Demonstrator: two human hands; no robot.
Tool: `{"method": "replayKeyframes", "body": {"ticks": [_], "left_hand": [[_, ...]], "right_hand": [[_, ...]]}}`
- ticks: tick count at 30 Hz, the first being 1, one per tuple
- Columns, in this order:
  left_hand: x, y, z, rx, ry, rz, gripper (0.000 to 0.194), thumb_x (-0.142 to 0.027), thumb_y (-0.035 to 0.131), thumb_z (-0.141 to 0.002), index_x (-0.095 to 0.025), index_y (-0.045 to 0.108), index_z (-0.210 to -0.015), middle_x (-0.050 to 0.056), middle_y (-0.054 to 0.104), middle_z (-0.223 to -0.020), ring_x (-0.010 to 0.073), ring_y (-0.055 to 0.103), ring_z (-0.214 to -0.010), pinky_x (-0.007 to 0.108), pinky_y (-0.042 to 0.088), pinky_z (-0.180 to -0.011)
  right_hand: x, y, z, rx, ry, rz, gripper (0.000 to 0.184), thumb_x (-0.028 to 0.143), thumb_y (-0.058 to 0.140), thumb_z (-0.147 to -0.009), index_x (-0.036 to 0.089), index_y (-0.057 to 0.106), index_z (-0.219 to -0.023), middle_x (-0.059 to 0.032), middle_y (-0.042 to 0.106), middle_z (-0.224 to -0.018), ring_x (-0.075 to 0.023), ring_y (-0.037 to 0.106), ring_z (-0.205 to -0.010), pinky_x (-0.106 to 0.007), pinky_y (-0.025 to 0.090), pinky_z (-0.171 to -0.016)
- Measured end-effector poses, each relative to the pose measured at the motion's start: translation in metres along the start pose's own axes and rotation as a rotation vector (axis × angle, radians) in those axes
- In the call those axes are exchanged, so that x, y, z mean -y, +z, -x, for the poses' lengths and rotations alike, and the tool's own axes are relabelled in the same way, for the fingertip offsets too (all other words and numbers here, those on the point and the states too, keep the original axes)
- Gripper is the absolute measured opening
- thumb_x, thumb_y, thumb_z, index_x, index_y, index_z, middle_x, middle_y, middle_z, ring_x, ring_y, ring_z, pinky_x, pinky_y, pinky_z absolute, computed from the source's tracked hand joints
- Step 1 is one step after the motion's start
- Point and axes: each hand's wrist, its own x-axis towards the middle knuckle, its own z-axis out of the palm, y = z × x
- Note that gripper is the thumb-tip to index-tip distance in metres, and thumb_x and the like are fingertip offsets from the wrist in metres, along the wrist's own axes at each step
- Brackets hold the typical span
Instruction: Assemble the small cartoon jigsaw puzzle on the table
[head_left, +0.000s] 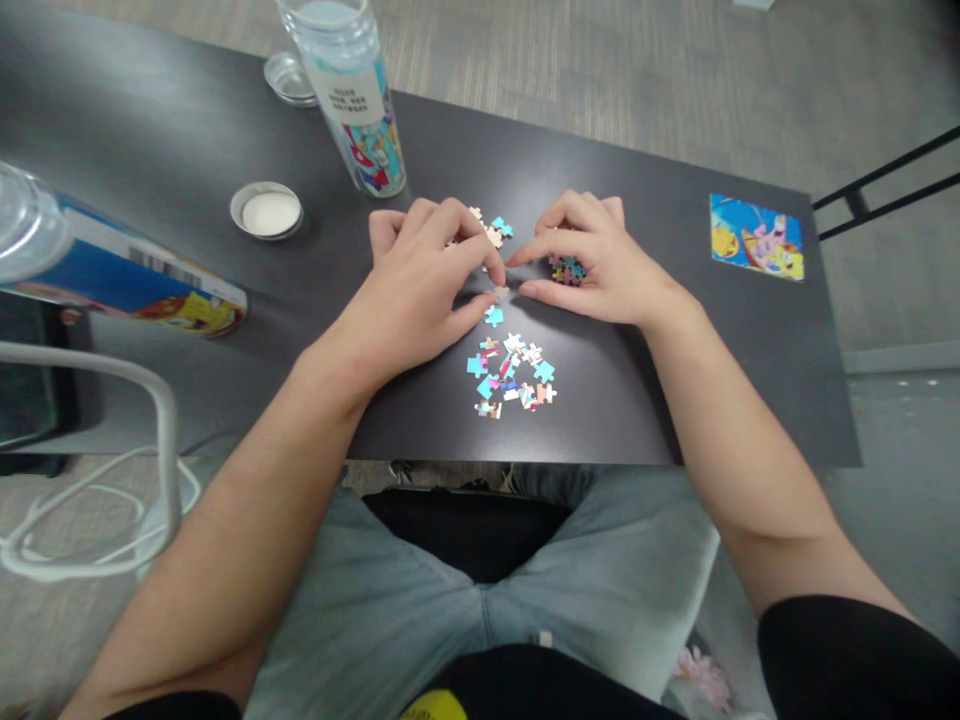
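Both of my hands meet over a group of loose jigsaw pieces on a dark table [600, 390]. My left hand [427, 275] is curled, its thumb and index finger closing on a small pale jigsaw piece [501, 293]. Close by on the right, my right hand [592, 255] has its thumb and index finger apart, fingertips beside that piece. Under its palm lies a cluster of dark, multicoloured pieces [568, 270], partly hidden. Beyond the fingertips are a turquoise piece [502, 227] and several pale ones. A blue piece [493, 316] sits just below, and several scattered pieces [514, 375] lie nearer me.
A clear tube with a printed wrap [364, 130] stands at the back left; another tube [142, 270] is at the far left. Two round lids [266, 211] lie near them. A cartoon picture card [757, 238] rests at the right. A white curved tube [161, 430] rises at the left edge.
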Motion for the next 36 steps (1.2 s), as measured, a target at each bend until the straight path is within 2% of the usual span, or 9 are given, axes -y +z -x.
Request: {"method": "replayKeyframes", "body": {"ticks": [5, 15, 19, 23, 25, 28, 30, 33, 36], "left_hand": [[0.001, -0.002, 0.001, 0.039, 0.054, 0.040, 0.015, -0.043, 0.075, -0.120, -0.035, 0.087, -0.116, 0.009, 0.083, -0.144, 0.0439, 0.069, -0.142, 0.076, 0.043, -0.131], [0.012, -0.005, 0.002, 0.040, 0.029, 0.053, 0.025, -0.057, 0.086, -0.114, -0.037, 0.087, -0.129, 0.011, 0.083, -0.146, 0.0472, 0.073, -0.141, 0.074, 0.046, -0.128], [0.020, -0.010, 0.002, 0.058, 0.016, 0.044, 0.041, -0.070, 0.079, -0.115, -0.034, 0.089, -0.132, 0.013, 0.080, -0.148, 0.0496, 0.069, -0.144, 0.077, 0.045, -0.129], [0.024, -0.011, 0.002, 0.062, -0.013, -0.016, 0.052, -0.058, 0.074, -0.111, -0.026, 0.084, -0.152, 0.019, 0.073, -0.164, 0.0517, 0.063, -0.154, 0.081, 0.042, -0.130], [0.025, -0.010, 0.003, 0.039, -0.028, -0.027, 0.055, -0.055, 0.073, -0.112, -0.027, 0.081, -0.159, 0.020, 0.070, -0.170, 0.0510, 0.060, -0.156, 0.081, 0.041, -0.131], [0.026, -0.010, 0.005, -0.003, -0.036, -0.013, 0.048, -0.055, 0.070, -0.116, -0.032, 0.080, -0.157, 0.016, 0.071, -0.168, 0.0506, 0.057, -0.155, 0.081, 0.039, -0.130], [0.027, -0.011, 0.006, -0.018, -0.042, -0.010, 0.046, -0.054, 0.073, -0.114, -0.034, 0.081, -0.155, 0.014, 0.073, -0.163, 0.0525, 0.054, -0.153, 0.082, 0.037, -0.129], [0.030, -0.011, 0.006, -0.015, -0.061, -0.034, 0.049, -0.053, 0.081, -0.108, -0.036, 0.083, -0.154, 0.013, 0.073, -0.157, 0.0540, 0.052, -0.152, 0.083, 0.033, -0.129], [0.032, -0.011, 0.005, -0.022, -0.069, -0.045, 0.046, -0.053, 0.082, -0.110, -0.034, 0.085, -0.152, 0.012, 0.073, -0.156, 0.0509, 0.051, -0.148, 0.081, 0.030, -0.129]], "right_hand": [[0.005, 0.000, -0.001, 0.015, -0.006, 0.005, 0.055, 0.084, 0.074, -0.121, 0.039, 0.096, -0.146, -0.0178, 0.083, -0.148, -0.0512, 0.068, -0.141, -0.083, 0.042, -0.130], [0.014, 0.003, 0.001, 0.034, -0.154, -0.014, 0.040, 0.069, 0.079, -0.123, 0.040, 0.105, -0.132, -0.0141, 0.081, -0.141, -0.0430, 0.073, -0.128, -0.076, 0.048, -0.129], [0.010, -0.005, 0.001, 0.086, -0.144, 0.010, 0.046, 0.075, 0.074, -0.124, 0.043, 0.106, -0.128, -0.0125, 0.084, -0.146, -0.0426, 0.074, -0.128, -0.077, 0.048, -0.129], [-0.004, -0.016, 0.005, -0.009, -0.070, 0.052, 0.065, 0.087, 0.069, -0.123, 0.037, 0.102, -0.099, -0.0132, 0.086, -0.142, -0.0424, 0.075, -0.125, -0.079, 0.050, -0.129], [-0.007, -0.016, 0.005, -0.040, -0.006, 0.084, 0.065, 0.091, 0.065, -0.123, 0.040, 0.102, -0.105, -0.0125, 0.085, -0.145, -0.0437, 0.073, -0.130, -0.079, 0.050, -0.131], [-0.005, -0.005, 0.003, -0.056, -0.031, 0.094, 0.058, 0.085, 0.068, -0.125, 0.043, 0.101, -0.149, -0.0151, 0.081, -0.150, -0.0463, 0.071, -0.136, -0.080, 0.052, -0.128], [-0.002, 0.003, 0.002, -0.031, -0.093, 0.094, 0.057, 0.078, 0.073, -0.126, 0.044, 0.094, -0.166, -0.0176, 0.079, -0.151, -0.0465, 0.071, -0.135, -0.078, 0.052, -0.124], [-0.005, 0.006, 0.002, 0.003, -0.121, 0.111, 0.055, 0.078, 0.069, -0.129, 0.046, 0.096, -0.165, -0.0174, 0.077, -0.152, -0.0449, 0.071, -0.132, -0.076, 0.052, -0.122], [-0.017, -0.005, 0.006, -0.068, -0.068, 0.126, 0.063, 0.086, 0.061, -0.129, 0.043, 0.105, -0.138, -0.0154, 0.080, -0.148, -0.0454, 0.071, -0.132, -0.076, 0.051, -0.123]]}}
